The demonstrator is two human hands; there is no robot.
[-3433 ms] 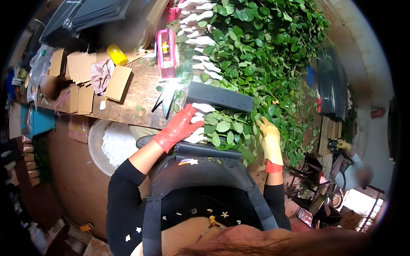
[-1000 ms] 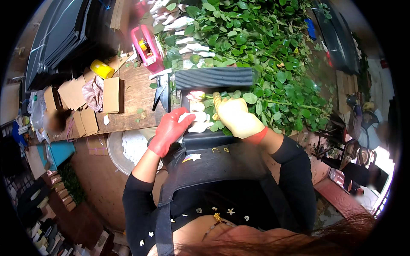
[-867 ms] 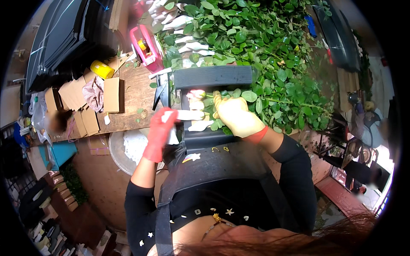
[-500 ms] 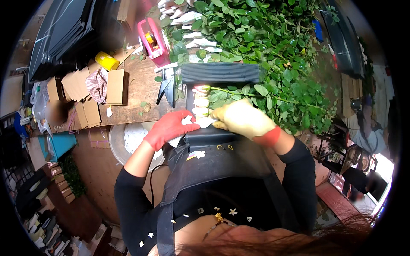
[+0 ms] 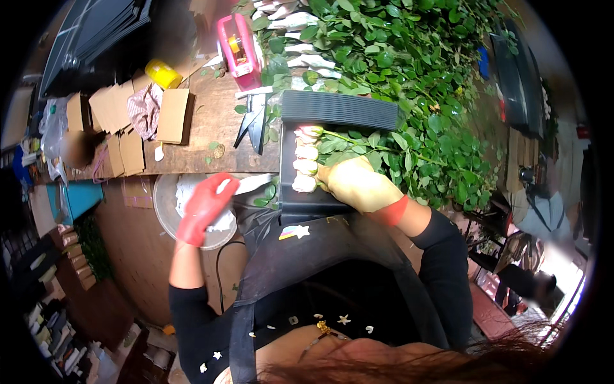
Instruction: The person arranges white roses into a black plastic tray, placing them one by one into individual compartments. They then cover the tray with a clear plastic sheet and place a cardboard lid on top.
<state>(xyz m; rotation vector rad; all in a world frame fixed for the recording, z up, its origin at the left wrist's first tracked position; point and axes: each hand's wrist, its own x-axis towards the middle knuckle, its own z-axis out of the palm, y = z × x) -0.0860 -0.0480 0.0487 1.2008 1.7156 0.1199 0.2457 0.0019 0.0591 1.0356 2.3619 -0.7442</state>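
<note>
My left hand [image 5: 208,201], in a red glove, pinches a white sleeve [image 5: 254,182] over a basin [image 5: 165,214] holding white scraps. My right hand [image 5: 355,185], in a cream glove with red at the wrist, is closed on rose stems beside pale pink rose heads [image 5: 306,160], stacked in a column in a dark tray [image 5: 286,205]. A ribbed black block [image 5: 339,109] lies just beyond them. Black-handled scissors [image 5: 251,125] sit left of the tray. Leafy stems [image 5: 416,57] cover the right side of the table, with white-wrapped heads [image 5: 291,22] along their left.
The wooden table [image 5: 211,147] carries a pink tape dispenser [image 5: 240,57], yellow cylinder [image 5: 163,73], crumpled cloth [image 5: 144,112], cardboard pieces [image 5: 173,115] and black sheet stacks [image 5: 96,45]. Dark wrapped bundles [image 5: 518,77] stand at the right. A co-worker [image 5: 543,211] is at the far right.
My left hand has moved down-left, drawing a white sleeve away from the rose heads. More pink heads now show uncovered. My right hand has come left from the foliage to beside the heads.
</note>
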